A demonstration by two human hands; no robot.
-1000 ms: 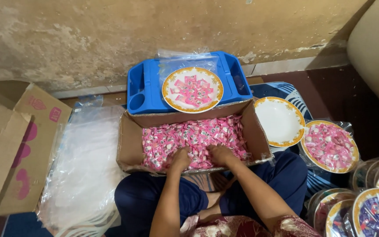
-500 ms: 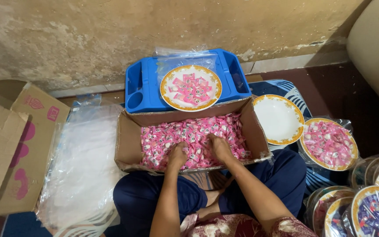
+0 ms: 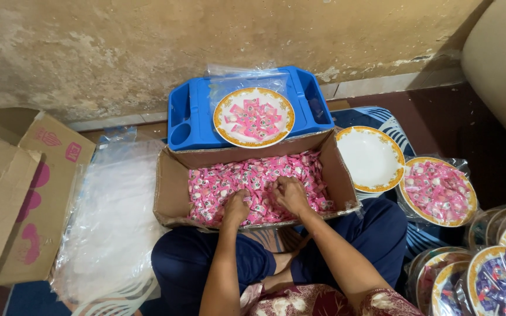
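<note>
While we sit cross-legged on the floor, both our hands are down in the cardboard box (image 3: 171,187) that rests against our knees, full of small pink wrapped candies (image 3: 253,175). Our left hand (image 3: 236,206) lies in the near part of the heap, fingers curled together into the sweets, so it seems to close on a small bunch, but we cannot see how many are inside. Our right hand (image 3: 291,195) is just beside it, a little further in, also with bent fingers pressed together on the candies. The two hands are close but not touching.

Beyond the box stands a blue plastic tray (image 3: 188,111) against the wall, and on it a white plate with a gold rim (image 3: 224,117), already covered with one thin layer of the same pink candies. To our right an empty plate (image 3: 371,157) of the same kind lies touching the box wall, and next to it a filled plate wrapped in clear film (image 3: 437,190). More wrapped plates with purple candies (image 3: 502,281) are stacked at the right lower corner. On our left lie clear plastic bags (image 3: 112,216) and an open carton (image 3: 13,193).

We judge that a good scoop here needs a loose and cupped grip: gather from under the heap, lift slowly, and keep the hands low over the box so that loose pieces fall back inside and not on the floor.
</note>
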